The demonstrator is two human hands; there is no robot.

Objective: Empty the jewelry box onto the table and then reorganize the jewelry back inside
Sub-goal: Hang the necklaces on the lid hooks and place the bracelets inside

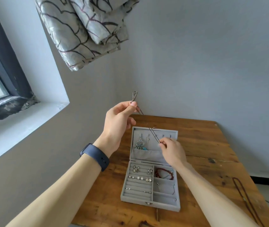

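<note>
Above the open jewelry box (150,182) on the table (212,145), left hand (119,122) pinches the cord necklace (153,133) high, right hand (173,151) pinches its lower end by the lid hooks. Best: keep cord taut, loop over a hook, avoid hanging earrings (140,144).

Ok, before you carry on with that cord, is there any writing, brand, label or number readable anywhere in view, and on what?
None: no readable text shows anywhere in this view.
Jewelry box: plain grey lining, no label or brand visible; its front clasp is too small to tell any marking.
Wrist band on the left arm: plain dark strap, no print visible.
Curtain: only a line pattern, no lettering.
Wooden table: bare wood, no sticker.
</note>
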